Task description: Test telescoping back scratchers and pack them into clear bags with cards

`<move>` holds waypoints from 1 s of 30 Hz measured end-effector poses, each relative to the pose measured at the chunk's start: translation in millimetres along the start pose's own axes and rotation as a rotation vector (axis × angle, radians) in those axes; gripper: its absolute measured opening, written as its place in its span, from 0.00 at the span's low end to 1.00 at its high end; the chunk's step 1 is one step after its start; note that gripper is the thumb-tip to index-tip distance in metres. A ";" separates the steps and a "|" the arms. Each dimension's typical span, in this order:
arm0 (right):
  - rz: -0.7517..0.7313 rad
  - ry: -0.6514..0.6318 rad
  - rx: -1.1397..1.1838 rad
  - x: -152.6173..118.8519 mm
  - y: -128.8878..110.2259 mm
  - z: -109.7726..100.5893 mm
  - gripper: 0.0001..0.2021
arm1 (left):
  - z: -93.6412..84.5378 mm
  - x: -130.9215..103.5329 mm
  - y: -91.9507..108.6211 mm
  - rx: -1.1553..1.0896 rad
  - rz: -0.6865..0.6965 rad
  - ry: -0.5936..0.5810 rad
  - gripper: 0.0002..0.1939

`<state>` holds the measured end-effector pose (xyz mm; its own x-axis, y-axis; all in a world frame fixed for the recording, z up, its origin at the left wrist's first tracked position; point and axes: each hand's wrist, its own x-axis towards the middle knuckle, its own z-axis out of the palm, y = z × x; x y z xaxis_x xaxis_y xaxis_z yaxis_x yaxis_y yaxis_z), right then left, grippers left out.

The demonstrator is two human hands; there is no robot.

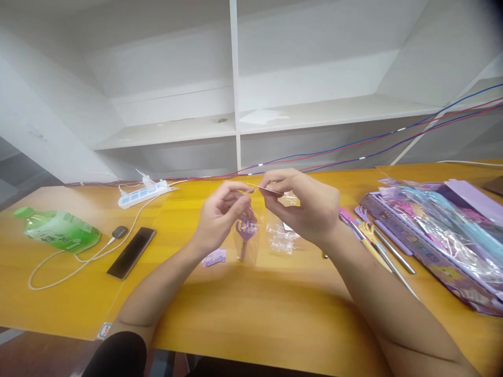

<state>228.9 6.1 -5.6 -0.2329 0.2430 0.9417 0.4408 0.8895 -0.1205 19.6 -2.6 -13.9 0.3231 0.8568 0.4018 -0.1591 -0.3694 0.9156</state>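
Observation:
My left hand (222, 214) is closed, its fingertips pinching the upper part of a clear plastic bag (251, 251). Inside or behind that film shows a purple claw-shaped back scratcher head (246, 229), pointing up. My right hand (301, 201) is closed in a pinch, with a thin pale strip (269, 189) at its fingertips that reaches toward the left hand. Below the hands, a small purple printed card (214, 257) lies on the table. Crumpled clear plastic wrappers (282, 240) lie behind and below my right hand, partly hidden by it.
Several back scratchers (379, 241) with metal shafts lie right of my forearm, beside a purple printed box (424, 251) of bagged ones. At left are a green bottle (58, 229), a phone (131, 253), a charging cable and a power strip (143, 193). White shelving stands behind.

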 end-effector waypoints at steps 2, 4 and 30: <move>0.025 -0.006 0.038 1.2 -2.1 -0.2 0.09 | -0.6 -0.1 1.6 -0.013 -0.009 0.029 0.15; 0.039 -0.014 0.025 3.1 -4.6 -0.8 0.09 | -1.4 -0.6 3.4 -0.030 -0.009 0.053 0.15; 0.311 0.093 0.248 2.9 -42.9 0.6 0.06 | -0.5 -8.3 32.6 -0.306 -0.127 0.011 0.15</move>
<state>208.8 -31.0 2.1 -0.0369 0.4892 0.8714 0.2524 0.8483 -0.4656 11.2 -21.5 12.6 0.3482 0.8938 0.2828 -0.3918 -0.1353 0.9101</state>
